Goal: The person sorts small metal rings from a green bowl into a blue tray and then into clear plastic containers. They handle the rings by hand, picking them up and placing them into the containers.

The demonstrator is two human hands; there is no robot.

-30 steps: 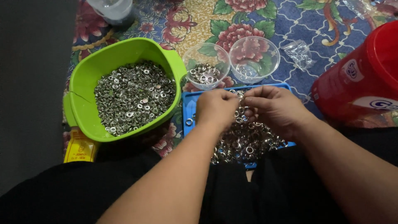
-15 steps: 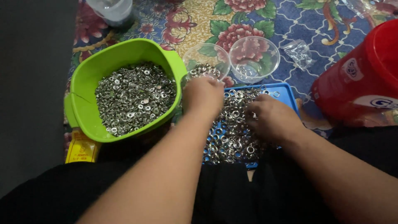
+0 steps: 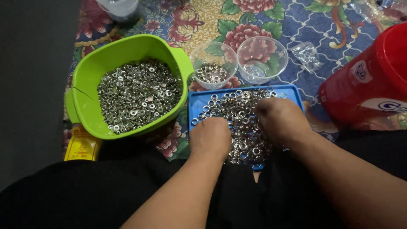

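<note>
Both hands down on the heap of small metal rings (image 3: pixel 237 114) lying in the blue tray (image 3: pixel 292 90).

Left hand (image 3: pixel 210 138): on the near-left part of the tray, knuckles up, fingers curled under into the rings. Cannot tell whether anything is pinched; the fingertips are hidden beneath the hand.

Right hand (image 3: pixel 282 121): near the tray's right edge, also palm down, fingers folded under against the rings. Grip likewise hidden.

The loose rings lie between the two hands and run away from them toward the tray's far edge. The densest part of the heap sits in the gap between the hands, touching both; neither hand is clearly nearer to it.

The rings are round, with no long axis, and lie flat or overlapping.

Around the tray: green tub (image 3: pixel 85 80) with more rings, touching the tray's left edge. Two clear plastic cups just beyond the far edge: left cup (image 3: pixel 212 55) holds some rings, right cup (image 3: pixel 263 55) only a few. Red bucket (image 3: pixel 369 80) beyond the right edge. All on a flowered cloth (image 3: pixel 203 17).
</note>
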